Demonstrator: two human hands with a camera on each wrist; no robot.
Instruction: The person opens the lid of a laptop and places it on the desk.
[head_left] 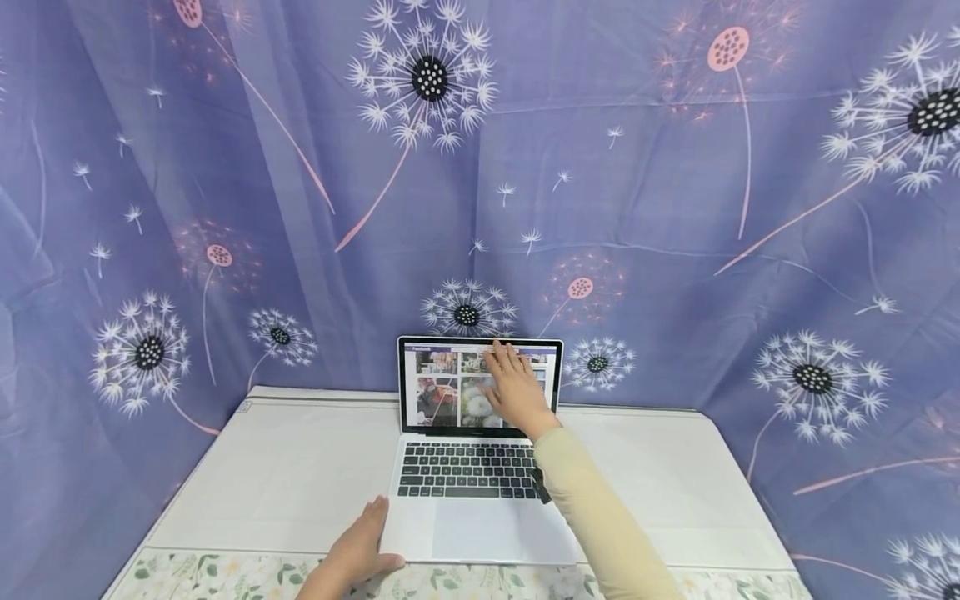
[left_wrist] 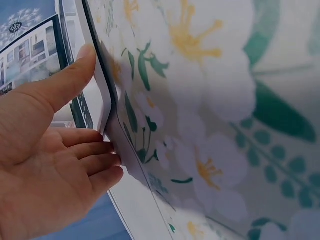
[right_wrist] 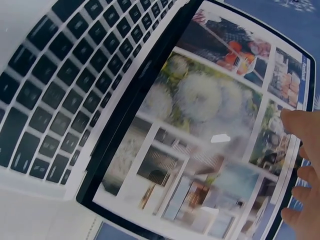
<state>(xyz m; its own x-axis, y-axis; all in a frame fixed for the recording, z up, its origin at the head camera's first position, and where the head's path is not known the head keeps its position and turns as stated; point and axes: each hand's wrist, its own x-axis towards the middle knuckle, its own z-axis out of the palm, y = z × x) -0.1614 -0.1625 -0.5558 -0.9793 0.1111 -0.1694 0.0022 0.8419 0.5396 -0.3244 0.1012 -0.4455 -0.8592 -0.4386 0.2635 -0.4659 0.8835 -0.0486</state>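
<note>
A silver laptop (head_left: 411, 533) lies unfolded on the white tabletop, its lit screen (head_left: 438, 404) showing a page of pictures. My right hand (head_left: 517, 392) reaches over the keyboard (head_left: 465, 471) to the screen's upper part, fingers extended and tips right at the top bezel. In the right wrist view, its fingers (right_wrist: 302, 192) appear along that upper edge. Down at the laptop's front left corner is my left hand (head_left: 362, 542). Its thumb (left_wrist: 86, 59) rests along the front edge, while the other fingers lie loosely beside the corner in the left wrist view.
The white tabletop (head_left: 300, 475) extends to both sides of the laptop. A floral cloth (head_left: 225, 575) runs along the near edge. Purple dandelion-print curtain (head_left: 540, 167) hangs behind and at both sides. A small black device (head_left: 540, 486) sits at the right wrist.
</note>
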